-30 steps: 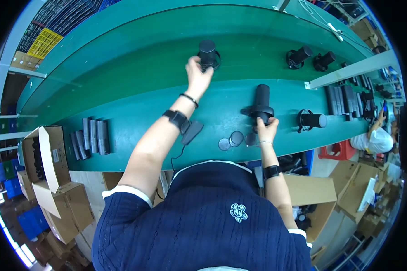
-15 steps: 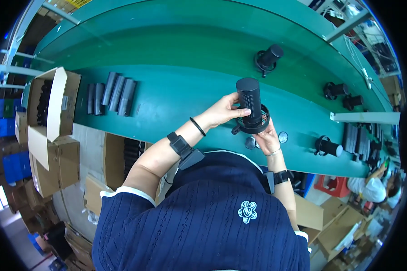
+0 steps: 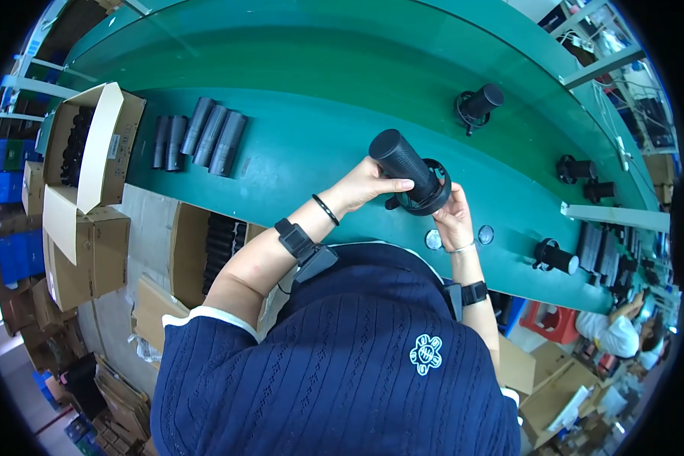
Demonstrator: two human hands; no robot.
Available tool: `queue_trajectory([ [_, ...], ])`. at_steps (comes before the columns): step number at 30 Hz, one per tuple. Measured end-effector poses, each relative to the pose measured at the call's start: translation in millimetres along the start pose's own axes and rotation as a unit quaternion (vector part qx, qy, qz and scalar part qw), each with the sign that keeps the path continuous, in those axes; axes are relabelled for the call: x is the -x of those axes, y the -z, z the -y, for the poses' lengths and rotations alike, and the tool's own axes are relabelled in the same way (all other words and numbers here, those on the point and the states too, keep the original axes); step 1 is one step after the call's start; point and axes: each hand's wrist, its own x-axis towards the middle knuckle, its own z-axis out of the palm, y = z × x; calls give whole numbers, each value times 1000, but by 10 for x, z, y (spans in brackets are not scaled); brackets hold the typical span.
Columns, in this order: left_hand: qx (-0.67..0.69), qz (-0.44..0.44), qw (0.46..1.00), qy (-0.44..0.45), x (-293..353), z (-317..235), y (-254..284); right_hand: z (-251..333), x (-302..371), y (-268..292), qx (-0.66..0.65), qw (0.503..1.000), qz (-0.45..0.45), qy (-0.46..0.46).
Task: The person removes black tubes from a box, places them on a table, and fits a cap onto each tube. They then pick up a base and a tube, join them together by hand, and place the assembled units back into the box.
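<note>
Over the table's near edge I hold a black cylindrical microphone (image 3: 404, 161), tilted with its top to the upper left. Its lower end sits inside a black round shock mount (image 3: 432, 204). My left hand (image 3: 366, 187) is wrapped round the body from the left, thumb across the front. My right hand (image 3: 455, 222) is closed at the right side of the mount; some of its fingertips are hidden behind it. Beside my right hand, two small round discs, one pale (image 3: 433, 239) and one dark-rimmed (image 3: 486, 234), lie on the green table (image 3: 304, 144).
Similar microphones in mounts stand or lie at the far right (image 3: 479, 105) and right (image 3: 558, 257). Several black tubes (image 3: 215, 140) lie at the left, near an open carton (image 3: 95, 152). A shelf post (image 3: 619, 216) crosses the right side. Another person (image 3: 615, 330) sits beyond.
The microphone has tipped from nearly upright, its top swinging left. Both hands keep hold of microphone and mount. The whole view has shifted slightly.
</note>
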Motion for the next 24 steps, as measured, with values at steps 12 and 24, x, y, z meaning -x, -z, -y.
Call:
queue_trajectory([
  [12,143,-7,989,30,0,144,66,31,51,-16,126,990,-61,27],
  [24,122,-157,956,213,63,427,258,29,-258,-60,400,909,-113,-34],
])
